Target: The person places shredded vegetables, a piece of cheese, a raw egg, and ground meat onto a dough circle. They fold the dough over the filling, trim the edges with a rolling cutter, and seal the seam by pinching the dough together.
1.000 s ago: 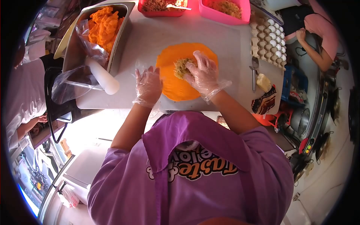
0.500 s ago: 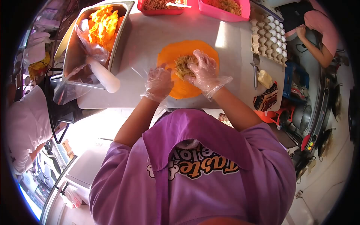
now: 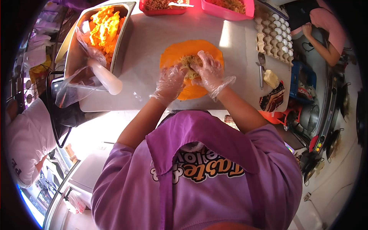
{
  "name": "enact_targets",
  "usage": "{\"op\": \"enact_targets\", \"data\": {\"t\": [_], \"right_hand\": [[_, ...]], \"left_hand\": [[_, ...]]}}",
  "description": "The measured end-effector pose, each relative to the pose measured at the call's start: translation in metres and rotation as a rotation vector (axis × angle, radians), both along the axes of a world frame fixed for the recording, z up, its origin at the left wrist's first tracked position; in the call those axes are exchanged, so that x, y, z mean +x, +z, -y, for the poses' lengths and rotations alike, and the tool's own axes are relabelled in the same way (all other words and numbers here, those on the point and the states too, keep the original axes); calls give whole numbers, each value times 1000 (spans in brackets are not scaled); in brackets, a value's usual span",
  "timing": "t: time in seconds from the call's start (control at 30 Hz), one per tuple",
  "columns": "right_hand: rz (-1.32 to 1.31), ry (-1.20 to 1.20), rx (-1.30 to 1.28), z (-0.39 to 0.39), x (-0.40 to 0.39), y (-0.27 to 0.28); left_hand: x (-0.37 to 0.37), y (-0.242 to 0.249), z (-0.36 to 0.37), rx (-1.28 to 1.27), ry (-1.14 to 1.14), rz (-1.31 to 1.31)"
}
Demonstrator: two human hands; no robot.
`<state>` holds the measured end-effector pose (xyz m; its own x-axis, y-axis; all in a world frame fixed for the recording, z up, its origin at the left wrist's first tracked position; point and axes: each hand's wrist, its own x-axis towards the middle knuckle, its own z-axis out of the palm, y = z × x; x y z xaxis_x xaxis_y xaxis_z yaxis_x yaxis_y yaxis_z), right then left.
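A flat, round sheet of orange dough lies on the work table, with a mound of shredded, yellowish-brown filling on its middle. My left hand, in a clear plastic glove, curls its fingers against the mound's left side. Also gloved, my right hand cups the right side, with its fingers bent over the filling. Together they press the mound from both sides. My fingertips are partly hidden in the filling.
At the left stands a metal tub of orange dough with a white rolling pin across its edge. Pink containers of filling line the back. An egg tray, a metal-handled tool and a yellow lump are right. Other people stand on both sides.
My left hand has moved right, from the dough's left edge onto the filling. My right hand stays at the mound. The person at the left has shifted slightly.
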<state>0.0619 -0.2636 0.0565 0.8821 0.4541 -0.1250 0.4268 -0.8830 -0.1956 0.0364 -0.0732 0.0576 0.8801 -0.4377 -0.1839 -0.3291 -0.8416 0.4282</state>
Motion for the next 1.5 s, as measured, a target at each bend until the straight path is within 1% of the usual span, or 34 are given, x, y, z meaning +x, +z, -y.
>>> {"op": "enact_targets", "data": {"t": [0.1, 0.17, 0.23, 0.3, 0.33, 0.37, 0.4, 0.47, 0.57, 0.63, 0.7, 0.73, 0.77, 0.8, 0.83, 0.87, 0.9, 0.93, 1.0, 1.03, 1.1, 1.13, 1.2, 1.23, 1.27, 1.3, 1.33, 1.37, 1.4, 1.43, 1.5], "right_hand": [[-34, 28, 9, 1, 2, 1], [-32, -15, 69, 1, 3, 2], [-29, -11, 75, 3, 2, -4], [-24, -8, 81, 5, 2, -6], [-33, -23, 88, 6, 2, -6], [-42, -38, 94, 8, 2, -6], [-42, -40, 93, 8, 2, -5], [-99, -47, 132, 7, 1, -3], [-91, -50, 131, 7, 4, -16], [-77, -50, 147, 8, 0, -12], [-66, -49, 163, 12, 1, -8], [-35, -56, 236, 16, 4, -5], [-5, -62, 309, 20, 8, -5], [-8, -62, 309, 24, 14, -9], [-94, -132, 425, 28, 23, -14], [-181, -202, 540, 30, 28, -19], [-164, -198, 519, 26, 32, -15], [-163, -197, 520, 19, 34, -16], [-101, -188, 355, 3, 37, -20], [-213, -172, 313, 0, 42, -21], [-244, -201, 302, -3, 45, -21], [-274, -226, 290, -4, 46, -21], [-96, -171, 330, 1, 43, -51], [-169, -195, 376, -2, 43, -38], [-219, -231, 330, -7, 44, -27], [-157, -193, 354, -3, 46, -46], [-183, -160, 315, -3, 47, -34], [-218, -164, 350, 1, 47, -29], [-201, -188, 424, 3, 46, -24], [-166, -171, 455, 5, 47, -24], [-122, -160, 493, 5, 53, -29]], "left_hand": [[8, -8, 6, 56, 14, 60], [12, -13, 5, 37, 6, 79], [14, -8, 0, 20, -2, 98], [18, -2, -6, 21, -23, -20], [19, -9, -10, 21, -25, -20], [20, -20, -14, 59, -24, 49], [22, -19, -15, 98, -23, 117], [24, -19, -10, 74, -27, 109], [27, -12, 2, 50, -46, 85], [27, -7, 4, 50, -62, 70], [23, -1, 2, -38, -26, 46], [25, 3, 0, -38, -26, 46], [27, 6, -4, -109, 17, 6], [27, 7, -7, -180, 61, -35], [27, 0, -9, -179, 62, -38], [30, -12, -10, -300, 165, -40], [34, -18, -9, -421, 267, -39], [37, -23, -6, -420, 267, -38], [42, -31, 4, -279, 346, 44], [43, -33, 7, -278, 346, 47], [43, -37, 12, -91, 311, 151], [40, -42, 16, -88, 313, 153], [41, -51, 8, 50, 105, 238], [40, -62, 13, -22, 272, 231], [37, -63, 10, 30, 211, 210], [33, -58, 12, 75, 221, 327], [33, -72, 15, 122, 223, 418], [32, -62, 15, -4, 240, 302], [36, -26, 15, -78, 292, 74], [39, -7, 15, -131, 301, -51], [44, 4, 17, -121, 324, -61]]}}
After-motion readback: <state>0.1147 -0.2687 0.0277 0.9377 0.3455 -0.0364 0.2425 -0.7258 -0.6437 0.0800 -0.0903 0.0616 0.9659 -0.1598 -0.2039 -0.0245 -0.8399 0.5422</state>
